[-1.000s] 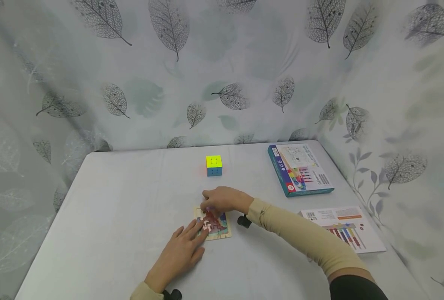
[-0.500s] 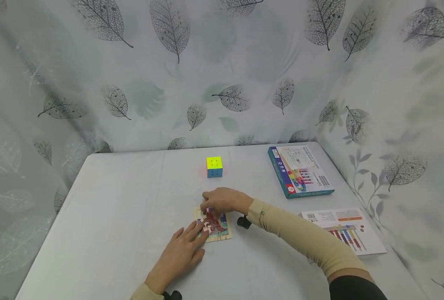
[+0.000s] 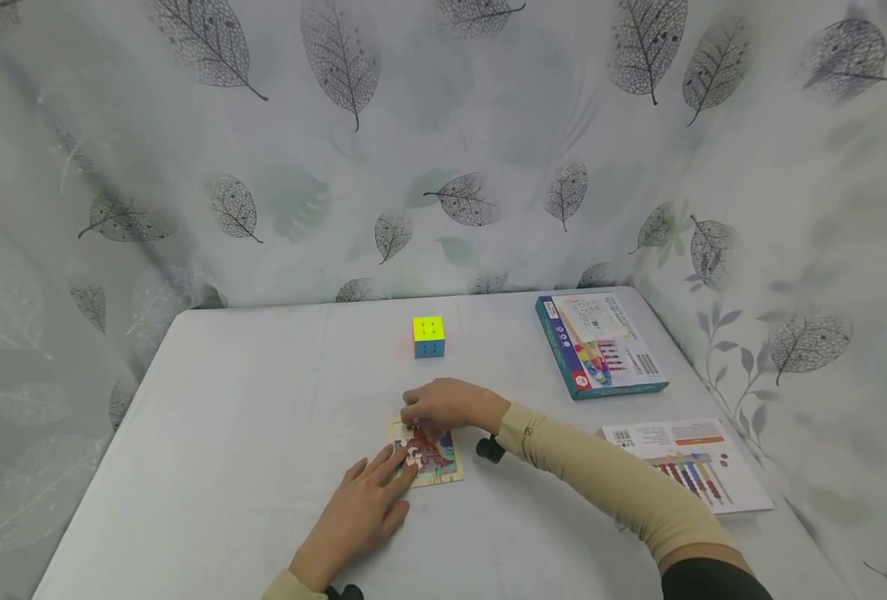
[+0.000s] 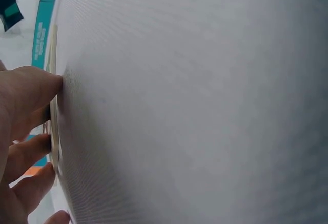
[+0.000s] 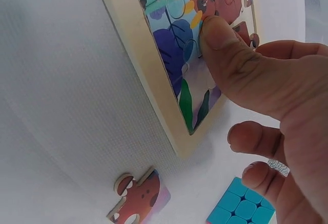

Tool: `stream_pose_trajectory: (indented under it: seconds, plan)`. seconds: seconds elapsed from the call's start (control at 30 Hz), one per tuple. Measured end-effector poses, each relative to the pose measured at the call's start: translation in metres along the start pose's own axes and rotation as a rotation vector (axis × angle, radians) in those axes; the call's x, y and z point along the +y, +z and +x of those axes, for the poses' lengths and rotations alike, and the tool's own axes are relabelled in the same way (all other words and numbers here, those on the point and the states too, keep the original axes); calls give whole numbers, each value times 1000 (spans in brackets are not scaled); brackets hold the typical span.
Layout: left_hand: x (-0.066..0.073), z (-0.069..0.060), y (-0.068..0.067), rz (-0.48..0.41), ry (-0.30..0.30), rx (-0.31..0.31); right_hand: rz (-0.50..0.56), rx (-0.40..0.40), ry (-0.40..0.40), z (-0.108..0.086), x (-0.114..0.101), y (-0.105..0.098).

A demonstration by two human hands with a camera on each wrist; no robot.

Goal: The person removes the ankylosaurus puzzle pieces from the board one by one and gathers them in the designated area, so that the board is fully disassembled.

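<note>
A small wooden jigsaw puzzle (image 3: 443, 473) with a dinosaur picture lies flat on the white table. My left hand (image 3: 361, 512) rests at its near left corner, fingers spread and fairly straight; in the left wrist view the fingers (image 4: 31, 152) touch the frame's edge. Over the far part, my right hand (image 3: 447, 405) bends its fingers down. The right wrist view shows the thumb (image 5: 220, 37) and index finger at a brown puzzle piece (image 5: 245, 30) in the board, partly hidden by the thumb. A loose brown piece (image 5: 141, 198) lies on the table beside the frame.
A cube puzzle (image 3: 428, 337), yellow on top and blue in front, stands beyond the jigsaw. Two flat boxes lie on the right: a teal-edged box (image 3: 601, 343) at the back and a white box (image 3: 691, 467) nearer, partly behind the right forearm. Leaf-patterned curtain surrounds the table.
Both hands stay almost in place at the jigsaw, the right fingers shifting only slightly. The whole scene sits a little lower in the head view.
</note>
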State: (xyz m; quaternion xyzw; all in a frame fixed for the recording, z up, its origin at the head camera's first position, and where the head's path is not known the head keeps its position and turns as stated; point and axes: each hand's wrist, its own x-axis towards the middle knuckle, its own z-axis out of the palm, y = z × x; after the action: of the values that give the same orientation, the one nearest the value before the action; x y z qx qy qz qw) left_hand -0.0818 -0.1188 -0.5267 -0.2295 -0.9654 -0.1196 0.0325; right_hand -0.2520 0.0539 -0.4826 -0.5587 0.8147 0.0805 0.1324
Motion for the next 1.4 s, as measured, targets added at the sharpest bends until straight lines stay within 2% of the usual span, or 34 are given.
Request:
stream_pose_trajectory:
  seconds: [0.37,0.8,1.4]
  plan:
    - [1,0,-2,12,3,11,-7,55,-49,-1,1,2]
    - [2,0,-2,28,-16,3,-7,73,-52,-1,-3,0]
    - [3,1,-1,40,-23,0,122,137,-59,-4,-3,-4]
